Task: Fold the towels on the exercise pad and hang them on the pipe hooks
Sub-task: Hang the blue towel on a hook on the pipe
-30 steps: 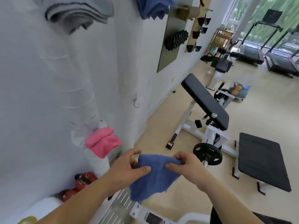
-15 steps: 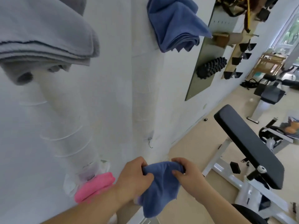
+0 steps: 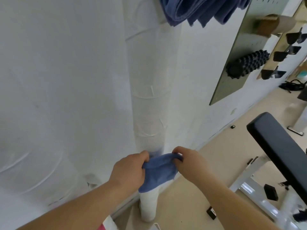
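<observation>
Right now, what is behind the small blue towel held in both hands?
The white pipe runs behind the towel and shows above and below it. The stretch that the towel covers is hidden, so anything fixed there cannot be seen.

The scene is lit brightly and evenly by diffuse light. Faint shadows are cast on the wall (image 3: 66,80) left of the white pipe (image 3: 150,103). Glints are seen on the metal frame (image 3: 249,188) lower right of the pipe. The blue towel (image 3: 159,173) before the pipe is slightly blurred; straight edges right of the pipe are bowed.
</observation>
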A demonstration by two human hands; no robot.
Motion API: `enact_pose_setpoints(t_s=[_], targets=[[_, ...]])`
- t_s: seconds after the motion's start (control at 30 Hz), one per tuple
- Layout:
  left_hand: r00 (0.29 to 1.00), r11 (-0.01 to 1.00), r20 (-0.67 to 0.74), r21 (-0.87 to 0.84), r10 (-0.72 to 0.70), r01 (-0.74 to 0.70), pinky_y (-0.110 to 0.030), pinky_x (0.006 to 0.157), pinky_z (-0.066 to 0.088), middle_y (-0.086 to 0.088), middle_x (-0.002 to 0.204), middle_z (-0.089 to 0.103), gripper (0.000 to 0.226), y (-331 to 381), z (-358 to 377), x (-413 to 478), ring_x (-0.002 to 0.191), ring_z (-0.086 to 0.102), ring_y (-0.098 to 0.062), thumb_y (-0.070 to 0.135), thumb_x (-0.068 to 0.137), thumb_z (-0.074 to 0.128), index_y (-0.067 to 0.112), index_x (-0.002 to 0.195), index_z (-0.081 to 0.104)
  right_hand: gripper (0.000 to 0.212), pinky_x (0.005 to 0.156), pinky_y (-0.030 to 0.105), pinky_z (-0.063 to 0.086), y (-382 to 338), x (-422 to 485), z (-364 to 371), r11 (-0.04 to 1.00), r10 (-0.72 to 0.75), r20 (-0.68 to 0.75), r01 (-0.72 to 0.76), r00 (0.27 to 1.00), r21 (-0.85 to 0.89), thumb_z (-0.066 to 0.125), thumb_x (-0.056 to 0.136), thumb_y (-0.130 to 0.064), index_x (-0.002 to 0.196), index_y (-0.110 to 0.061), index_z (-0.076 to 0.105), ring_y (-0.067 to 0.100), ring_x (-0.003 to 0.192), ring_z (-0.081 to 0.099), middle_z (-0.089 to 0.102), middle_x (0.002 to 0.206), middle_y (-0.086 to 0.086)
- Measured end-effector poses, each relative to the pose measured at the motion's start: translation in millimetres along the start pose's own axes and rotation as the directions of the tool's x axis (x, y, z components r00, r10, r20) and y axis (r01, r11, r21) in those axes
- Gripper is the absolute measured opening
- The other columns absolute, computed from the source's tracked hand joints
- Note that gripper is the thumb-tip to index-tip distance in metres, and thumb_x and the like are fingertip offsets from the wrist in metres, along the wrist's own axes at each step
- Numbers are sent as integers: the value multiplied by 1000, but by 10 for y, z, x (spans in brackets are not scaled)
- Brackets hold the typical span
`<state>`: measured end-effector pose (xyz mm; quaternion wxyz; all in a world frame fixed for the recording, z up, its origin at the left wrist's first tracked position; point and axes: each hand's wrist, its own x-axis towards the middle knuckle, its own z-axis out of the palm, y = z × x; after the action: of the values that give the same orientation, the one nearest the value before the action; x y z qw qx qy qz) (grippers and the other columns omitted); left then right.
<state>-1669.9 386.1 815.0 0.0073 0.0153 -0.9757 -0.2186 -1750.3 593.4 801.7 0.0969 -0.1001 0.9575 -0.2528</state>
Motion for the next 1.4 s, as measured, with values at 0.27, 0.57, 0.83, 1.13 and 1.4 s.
enact_pose_setpoints(t_s=[0.27, 0.57, 0.83, 1.13, 1.4], targets=[[996, 997, 75, 63, 38, -43, -21, 84, 48, 10, 123, 58, 20, -174, 358, 103, 100, 64, -19, 22, 102, 48, 27, 116, 60, 29, 74, 15, 53, 69, 149, 233, 814, 134, 31, -128, 991, 566, 62, 89, -12, 105, -33, 75, 10, 99, 71, 77, 101, -10], [994, 981, 94, 188, -64, 45, -33, 85, 54, 10, 144, 41, 33, -91, 698, 65, 103, 62, -19, 37, 106, 36, 28, 133, 54, 25, 75, 20, 59, 256, 140, 636, 782, 122, 34, -117, 992, 612, 78, 88, -34, 113, -31, 77, -1, 84, 72, 79, 90, -16], [996, 995, 85, 95, -37, 29, -20, 99, 46, 7, 140, 40, 42, 8, 817, -12, 124, 45, -10, 34, 103, 49, 26, 144, 44, 25, 60, 14, 43, 329, 309, 748, 923, 129, 32, -132, 991, 360, 70, 89, -48, 96, -27, 82, 4, 70, 59, 66, 91, -6], [995, 997, 89, -56, -54, 60, -24, 105, 44, 4, 154, 47, 54, 123, 876, -48, 128, 54, -14, 30, 106, 35, 23, 159, 29, 17, 71, 32, 52, 154, 217, 600, 995, -90, 5, 89, 996, 51, 62, 91, -29, 82, -22, 74, 21, 78, 65, 72, 79, 0], [932, 966, 352, -202, -85, 164, -12, 97, 38, 18, 166, 21, 71, 104, 799, -100, 131, 50, -10, 20, 106, 38, 31, 163, -4, 34, 74, 9, 42, 235, 136, 705, 987, -87, 51, 79, 995, 137, 78, 82, -18, 115, -22, 73, 14, 92, 62, 64, 105, -2]])
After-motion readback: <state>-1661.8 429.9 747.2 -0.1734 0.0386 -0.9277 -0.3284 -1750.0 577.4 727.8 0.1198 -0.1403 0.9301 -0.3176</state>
